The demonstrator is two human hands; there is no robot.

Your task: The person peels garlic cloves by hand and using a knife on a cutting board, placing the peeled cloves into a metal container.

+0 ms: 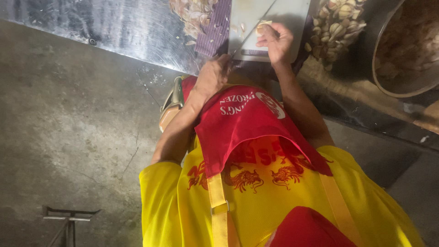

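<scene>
Here, a pale clove (263,27) is pinned on a white cutting board (286,13) by the right hand (275,43), whose fingers (267,33) are curled narrowly around it and hold it down. A knife (253,31) is gripped by the left hand (214,75), its fingers closed tight on the handle, and the long thin blade is angled up from that hand until it meets the clove just beside the right fingertips. Judging by this, the step in hand is taken to be the trimming or slicing of a single clove. The cut would call for a steady downward press, with the blade kept clear of the holding fingers, since almost no gap is left between them. One knife, one board and one held clove are counted. A few loose bits are seen on the board just left of the blade, too small to count surely. Two heaps are seen on the metal surface (114,27): one of peelings (194,11) beyond the left hand, and one of cloves (336,27) to the right of the right hand. One large round bowl (383,73) is placed further right, and one striped cloth (216,29) is laid under the board's left edge.
</scene>
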